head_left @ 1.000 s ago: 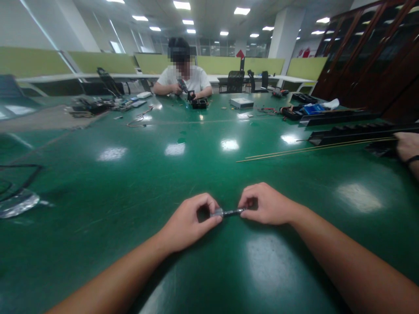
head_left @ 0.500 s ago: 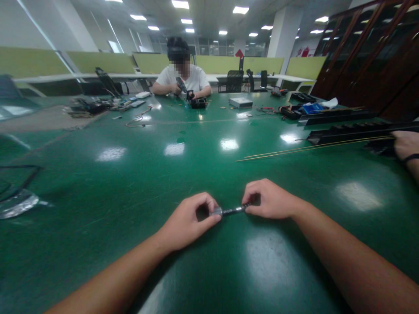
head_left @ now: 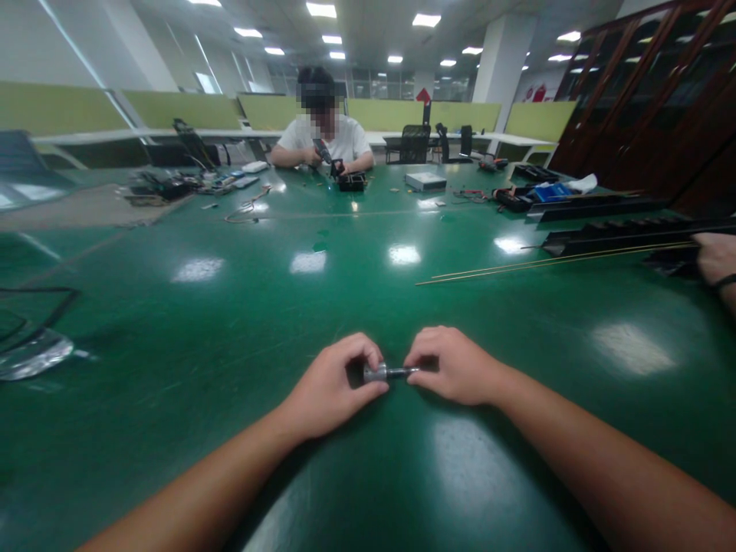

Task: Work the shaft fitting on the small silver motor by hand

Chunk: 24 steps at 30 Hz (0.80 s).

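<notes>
The left hand pinches a short silver metal cylinder; the right hand grips the outer end of a slim dark shiny rod running from the cylinder's right side. The two pieces are lined up, with a stretch of rod bare outside the cylinder; how deeply it is seated is too small to tell. Beyond the cylinder, rightward, lie two thin gold-coloured rods, apart from both hands.

Counting outward from the fingertips: one left hand, one right hand, one metal cylinder, one thin shaft. Towards two o'clock, two thin golden rods; between two and three, one hand of another person. At twelve, one silver box and, farther off, three dark chairs; towards eleven, one co-worker.
</notes>
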Each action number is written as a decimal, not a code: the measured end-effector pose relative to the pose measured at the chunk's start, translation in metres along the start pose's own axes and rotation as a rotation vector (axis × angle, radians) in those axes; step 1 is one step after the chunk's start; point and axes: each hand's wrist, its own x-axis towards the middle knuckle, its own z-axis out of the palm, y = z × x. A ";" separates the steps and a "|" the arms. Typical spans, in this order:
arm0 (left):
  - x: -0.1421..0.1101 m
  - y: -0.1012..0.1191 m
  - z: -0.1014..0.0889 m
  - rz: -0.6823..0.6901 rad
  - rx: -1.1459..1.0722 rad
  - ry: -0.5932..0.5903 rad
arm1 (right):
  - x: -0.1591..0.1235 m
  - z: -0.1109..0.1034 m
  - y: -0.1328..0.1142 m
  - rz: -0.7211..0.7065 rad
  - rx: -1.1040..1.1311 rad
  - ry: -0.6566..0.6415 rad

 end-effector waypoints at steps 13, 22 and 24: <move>0.000 0.003 0.001 0.059 -0.002 0.003 | 0.005 0.014 -0.002 -0.083 -0.004 0.075; 0.003 0.003 0.000 -0.052 -0.044 0.007 | 0.004 0.016 -0.001 -0.116 0.017 0.091; 0.002 0.003 0.001 -0.083 -0.036 0.022 | 0.004 0.016 -0.001 -0.104 0.013 0.092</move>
